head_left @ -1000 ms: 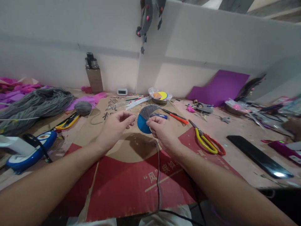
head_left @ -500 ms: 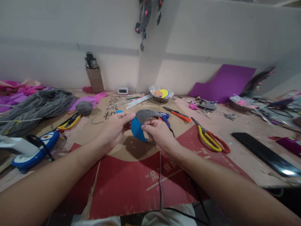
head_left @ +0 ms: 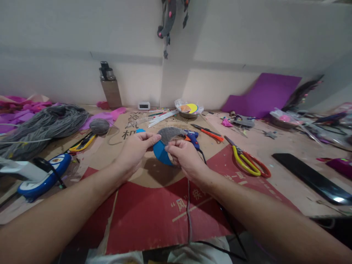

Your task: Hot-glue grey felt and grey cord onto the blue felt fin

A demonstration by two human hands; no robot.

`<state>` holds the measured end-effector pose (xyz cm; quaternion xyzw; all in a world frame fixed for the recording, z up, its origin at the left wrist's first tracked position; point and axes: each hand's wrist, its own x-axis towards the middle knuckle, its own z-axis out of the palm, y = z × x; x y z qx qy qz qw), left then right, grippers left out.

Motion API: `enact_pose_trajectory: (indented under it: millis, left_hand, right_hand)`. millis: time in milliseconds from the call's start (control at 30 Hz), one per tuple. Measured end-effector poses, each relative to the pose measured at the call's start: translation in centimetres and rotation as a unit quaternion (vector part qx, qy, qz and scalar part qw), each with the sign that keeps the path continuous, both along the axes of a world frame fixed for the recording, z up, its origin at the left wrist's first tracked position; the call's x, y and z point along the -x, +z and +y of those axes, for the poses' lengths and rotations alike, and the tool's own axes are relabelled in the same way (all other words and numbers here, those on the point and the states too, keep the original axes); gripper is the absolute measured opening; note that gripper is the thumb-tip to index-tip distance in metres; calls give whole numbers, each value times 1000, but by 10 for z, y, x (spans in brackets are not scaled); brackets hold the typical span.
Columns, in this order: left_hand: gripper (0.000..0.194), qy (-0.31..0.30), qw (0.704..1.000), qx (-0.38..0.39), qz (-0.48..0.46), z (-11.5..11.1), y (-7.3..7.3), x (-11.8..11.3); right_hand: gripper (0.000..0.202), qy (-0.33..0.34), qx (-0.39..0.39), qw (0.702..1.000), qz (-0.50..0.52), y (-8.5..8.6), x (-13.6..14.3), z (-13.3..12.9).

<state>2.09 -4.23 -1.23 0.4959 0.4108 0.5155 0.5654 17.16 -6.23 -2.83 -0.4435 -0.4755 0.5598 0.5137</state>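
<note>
Red-and-tan printed cardboard [head_left: 148,220] is spread over a messy bench [head_left: 260,146], and a blue crescent part-wrapped in grey yarn [head_left: 161,152] is pinched by left hand [head_left: 137,149] and right hand [head_left: 187,156].

Pinkish bench [head_left: 255,152], dusted with scraps. Flattened cardboard [head_left: 154,216], brown and red, at front middle. Left: grey yarn skein [head_left: 55,119], blue-and-white base [head_left: 45,179]. Rear: brown bottle [head_left: 111,93], small white display [head_left: 143,106], shallow bowl [head_left: 189,115]. Right: yellow-and-red-handled scissors [head_left: 238,149] along cardboard edge, grey star [head_left: 270,134], glossy black slab [head_left: 312,178].
</note>
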Motion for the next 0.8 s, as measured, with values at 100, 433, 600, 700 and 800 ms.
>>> enact_pose_trajectory:
  millis: [100,433,600,700,800]
  left_hand:
    - [26,-78,994,52,-64,5,0,3]
    - [35,-30,999,23,-26,-1,-1,-1]
    - [30,24,1000,-7,-2,-6,-4,-5]
    - [25,36,999,-33,5,-8,-3,-7]
    - [24,41,998,-45,1,-10,-1,-8]
  right_hand:
    - [27,22,2,998,53,3,0,-1]
    - [28,-21,69,992,99,-1,-3,4]
    - [28,-26,69,994,76,1,-2,2]
    - [26,-21,59,996,56,1,0,0]
    - [26,-22,50,998,44,0,2,-3]
